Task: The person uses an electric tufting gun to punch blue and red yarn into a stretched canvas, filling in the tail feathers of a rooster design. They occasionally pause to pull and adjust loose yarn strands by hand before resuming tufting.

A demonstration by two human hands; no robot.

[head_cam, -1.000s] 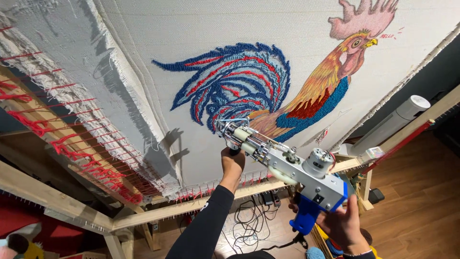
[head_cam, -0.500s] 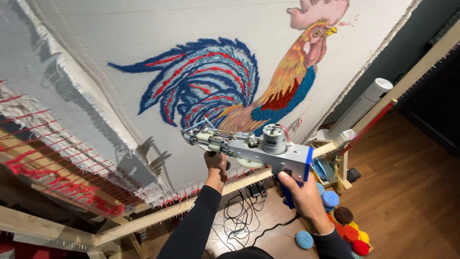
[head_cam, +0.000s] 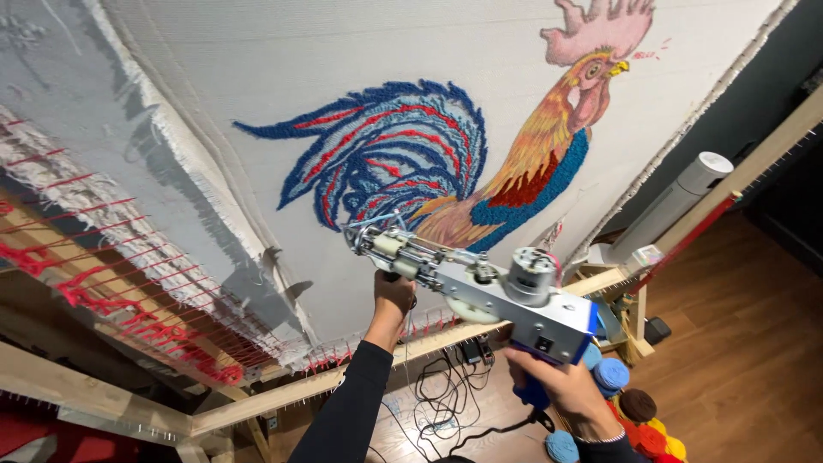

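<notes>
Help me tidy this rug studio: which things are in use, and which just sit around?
In use:
grey metal tufting gun
left hand
right hand
white stretched cloth with rooster

Lying about:
coloured yarn balls
black floor cables
white cylinder

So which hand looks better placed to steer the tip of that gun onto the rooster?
Probably the left hand. It grips the front handle of the tufting gun, just behind the needle end near the rooster. The right hand holds the blue rear grip, farther from the cloth.
</notes>
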